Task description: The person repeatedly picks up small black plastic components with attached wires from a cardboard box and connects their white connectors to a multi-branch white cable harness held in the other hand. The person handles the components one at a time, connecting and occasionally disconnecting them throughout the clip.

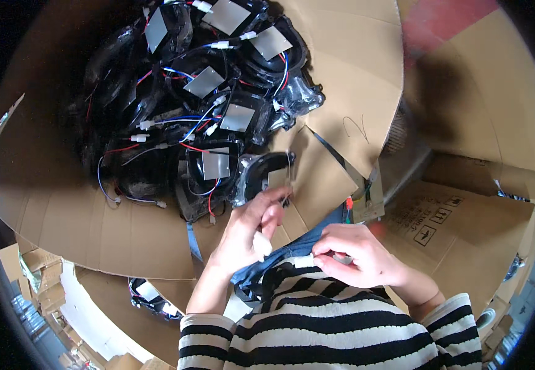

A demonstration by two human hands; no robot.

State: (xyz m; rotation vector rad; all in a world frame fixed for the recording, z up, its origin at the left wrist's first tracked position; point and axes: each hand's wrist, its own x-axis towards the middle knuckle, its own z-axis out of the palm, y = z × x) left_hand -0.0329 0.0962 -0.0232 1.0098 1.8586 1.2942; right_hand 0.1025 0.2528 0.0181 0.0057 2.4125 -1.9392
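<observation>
My left hand (249,228) is raised at the near edge of a pile of black moulded parts, its fingers bent together. At its fingertips is a thin, blurred item that I cannot make out. Just beyond it lies a black moulded part (261,172) with a pale plate. A white covering (262,245) sits on one finger of this hand. My right hand (357,256) is in front of my striped shirt, fingers pinched. A short white piece (304,261) shows at its fingertips; whether it is held or worn cannot be told. Something reddish peeks between those fingers.
Film-wrapped black parts (203,120) with silver plates, coloured wires and white connectors heap up on brown cardboard (95,231). A cardboard flap (317,185) lies right of the left hand. To the right is a large carton (459,228); another wired part (150,296) lies lower left.
</observation>
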